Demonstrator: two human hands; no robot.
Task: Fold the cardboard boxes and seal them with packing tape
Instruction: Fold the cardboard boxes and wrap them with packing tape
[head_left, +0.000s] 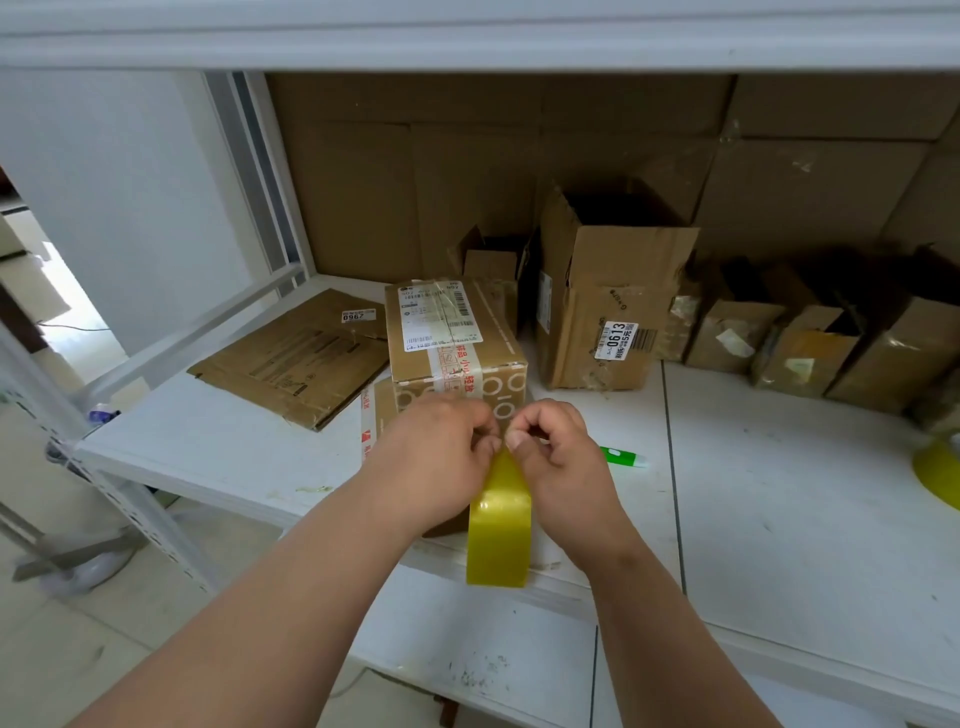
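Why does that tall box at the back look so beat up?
The tall cardboard box standing behind the sealed box is crumpled: its front wall is creased and torn, and its top flaps hang open and bent. Old tape scraps cling to its lower edge. Nothing looks spilled; both hands just pinch the yellow tape roll.

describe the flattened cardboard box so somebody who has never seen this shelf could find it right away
Start at the white shelf and look to its back left corner. The flattened box lies there, left of the sealed box with a shipping label. It alone lies flat, with a small white sticker reading 0967.
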